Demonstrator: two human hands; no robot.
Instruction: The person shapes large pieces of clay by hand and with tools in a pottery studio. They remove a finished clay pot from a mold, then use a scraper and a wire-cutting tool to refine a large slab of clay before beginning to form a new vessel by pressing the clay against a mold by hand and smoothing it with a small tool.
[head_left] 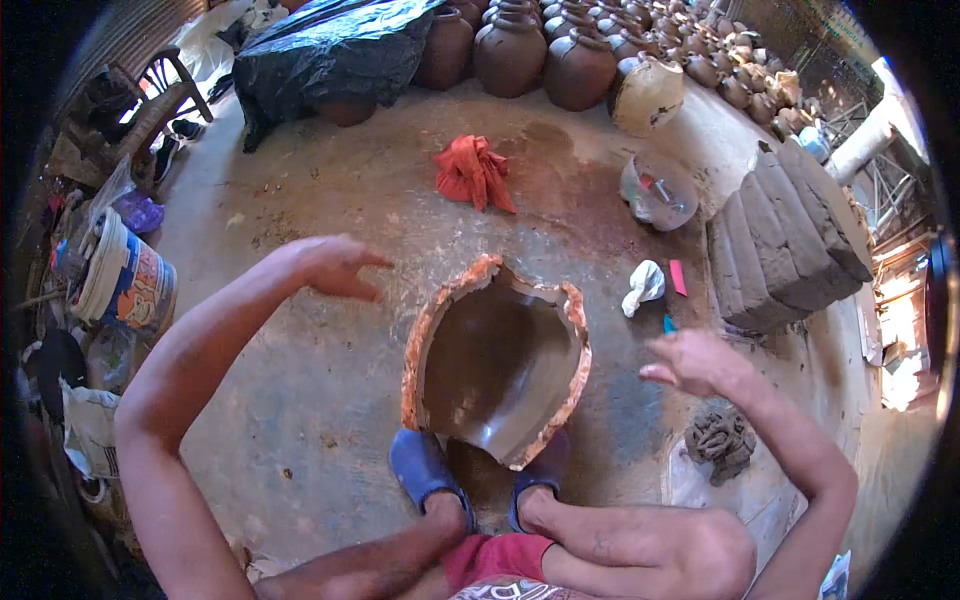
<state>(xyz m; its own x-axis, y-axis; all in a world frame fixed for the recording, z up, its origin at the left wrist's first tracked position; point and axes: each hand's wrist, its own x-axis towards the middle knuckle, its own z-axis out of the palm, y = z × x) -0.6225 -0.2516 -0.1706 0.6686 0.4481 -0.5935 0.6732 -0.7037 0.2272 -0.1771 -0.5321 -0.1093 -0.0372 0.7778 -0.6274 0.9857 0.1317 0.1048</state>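
A large broken clay pot piece (490,350) lies between my feet, its hollow side up, smooth and wet-looking inside, with a jagged orange-brown edge. My left hand (345,268) hovers to the left of its far edge, fingers apart and nothing in them. Off to the right of the pot piece, my right hand (695,362) is raised with thumb and fingers apart, holding nothing I can see. Just beyond its fingers shows a small teal thing (669,324). A white crumpled cloth (643,287) and a pink strip (678,277) are on the floor nearby.
Ahead lies a red cloth (474,174), with a clear plastic bowl (658,192) to its right. A big grey clay block (785,240) stands at right, clay scraps (720,442) nearer me. Round clay pots (510,55) fill the back; a bucket (125,270) stands left.
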